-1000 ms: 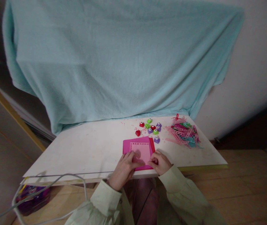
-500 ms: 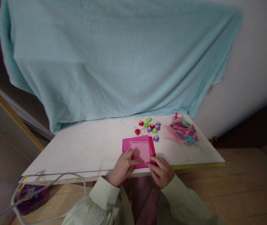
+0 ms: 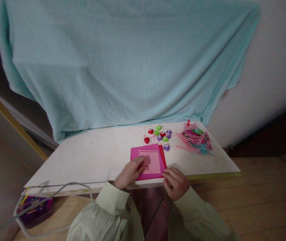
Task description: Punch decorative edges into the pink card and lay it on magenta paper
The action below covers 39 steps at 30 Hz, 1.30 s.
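Observation:
A light pink square sheet of paper (image 3: 153, 160) with a row of small punched holes along its top lies on a larger magenta sheet (image 3: 134, 152). Under both, a red sheet (image 3: 162, 153) sticks out at the right. My left hand (image 3: 131, 171) is over the pink sheet's left half, fingers curled with thumb and forefinger close together; what they hold, if anything, is hidden. At the pink sheet's lower right corner, my right hand (image 3: 176, 183) has its thumb and forefinger pinched on the edge.
Beyond the sheets lie several small folded pieces, red (image 3: 146, 140), green (image 3: 158, 127) and purple (image 3: 166, 147). A heap of punched paper strips (image 3: 195, 140) is at the right of the white board (image 3: 90, 150). A pale cable (image 3: 55, 193) crosses the front left; a purple bag (image 3: 36, 211) sits below.
My right hand has moved slightly right, from the pink sheet's lower edge to its corner. My left fingers have drawn in, and more of the sheet's bottom edge shows.

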Motion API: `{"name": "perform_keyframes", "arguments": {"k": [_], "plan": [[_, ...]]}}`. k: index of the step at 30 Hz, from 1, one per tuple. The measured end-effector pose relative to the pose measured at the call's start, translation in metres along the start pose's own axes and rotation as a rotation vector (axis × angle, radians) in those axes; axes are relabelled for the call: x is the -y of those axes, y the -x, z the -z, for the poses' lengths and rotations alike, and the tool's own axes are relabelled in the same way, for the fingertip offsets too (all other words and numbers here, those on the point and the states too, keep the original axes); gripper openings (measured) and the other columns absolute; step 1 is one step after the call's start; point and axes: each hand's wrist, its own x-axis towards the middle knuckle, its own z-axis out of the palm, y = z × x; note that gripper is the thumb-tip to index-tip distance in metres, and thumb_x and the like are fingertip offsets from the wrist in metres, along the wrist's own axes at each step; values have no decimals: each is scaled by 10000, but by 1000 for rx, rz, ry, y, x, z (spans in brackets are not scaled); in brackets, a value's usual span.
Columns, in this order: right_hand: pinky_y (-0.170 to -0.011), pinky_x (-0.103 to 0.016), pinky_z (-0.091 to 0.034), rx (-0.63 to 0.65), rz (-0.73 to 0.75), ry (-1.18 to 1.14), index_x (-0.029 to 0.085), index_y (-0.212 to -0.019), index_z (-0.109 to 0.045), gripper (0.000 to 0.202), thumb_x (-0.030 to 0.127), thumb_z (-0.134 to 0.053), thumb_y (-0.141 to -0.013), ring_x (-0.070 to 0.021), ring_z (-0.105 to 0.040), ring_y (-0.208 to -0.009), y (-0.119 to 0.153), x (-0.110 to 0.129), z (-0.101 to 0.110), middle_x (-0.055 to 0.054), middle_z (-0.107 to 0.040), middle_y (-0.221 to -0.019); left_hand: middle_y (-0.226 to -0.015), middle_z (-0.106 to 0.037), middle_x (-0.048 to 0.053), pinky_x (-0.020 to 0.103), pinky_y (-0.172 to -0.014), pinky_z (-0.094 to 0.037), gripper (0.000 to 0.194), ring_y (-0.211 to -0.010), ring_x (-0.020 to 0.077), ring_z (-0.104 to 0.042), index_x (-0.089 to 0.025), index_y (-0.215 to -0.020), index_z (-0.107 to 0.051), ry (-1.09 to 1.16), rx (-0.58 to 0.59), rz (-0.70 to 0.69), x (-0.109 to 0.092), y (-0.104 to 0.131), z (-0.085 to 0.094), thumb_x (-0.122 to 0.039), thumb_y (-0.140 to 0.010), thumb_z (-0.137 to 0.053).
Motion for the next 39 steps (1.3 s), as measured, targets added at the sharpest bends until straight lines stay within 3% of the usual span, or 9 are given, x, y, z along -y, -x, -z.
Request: {"name": "perform_keyframes", "arguments": {"k": [4,10,19,24,29,35,39], "plan": [[-800,-428,-502,-19,-76,-3,199,-971,-672,277,89,-483,-800,-255,-594,-894,2,3,-1,-97,-658,-935,-954,-612,46,298,-836,-447,178,-907,172,-564,-193,-964,-595,86,35,-47,-2,-3,12,-283,-946,-442],[-905,-476,-468,-59,-43,2,214,-1227,-585,428,84,-505,-827,-280,-562,-1036,2,8,-3,-106,-633,-1129,-959,-584,53,298,-873,-445,173,-949,171,-546,-174,-797,-629,117,91,-127,4,-4,17,-329,-868,-600],[-897,-459,-480,-50,-200,-99,222,-1201,-586,342,165,-517,-871,-269,-543,-1025,-22,11,-8,-115,-594,-1084,-996,-544,58,299,-867,-444,116,-954,169,-526,-171,-816,-627,102,127,-147,6,-6,16,-274,-865,-604],[-910,-469,-459,28,-168,-59,232,-1132,-634,295,150,-517,-874,-271,-522,-1045,-24,15,-15,-109,-579,-1114,-996,-523,45,280,-803,-447,86,-899,162,-519,-176,-841,-591,63,98,-115,8,-4,11,-259,-854,-613],[-950,-451,-437,96,85,-4,206,-1161,-627,365,80,-457,-864,-272,-490,-1127,-20,26,-17,-105,-586,-1194,-968,-517,29,260,-743,-439,52,-828,149,-514,-186,-896,-559,33,79,-96,6,1,8,-235,-879,-567],[-885,-438,-477,136,144,16,131,-1201,-598,382,93,-446,-853,-270,-530,-1034,-16,31,-24,-115,-645,-1099,-1060,-533,54,313,-942,-402,93,-1039,180,-501,-190,-975,-577,86,88,-157,2,8,15,-176,-898,-528],[-888,-428,-479,132,154,24,131,-1170,-616,352,108,-441,-866,-267,-534,-1038,-16,27,-27,-113,-651,-1100,-1084,-541,67,324,-975,-397,124,-1080,184,-498,-187,-973,-597,102,123,-181,1,10,22,-150,-907,-499]]}}
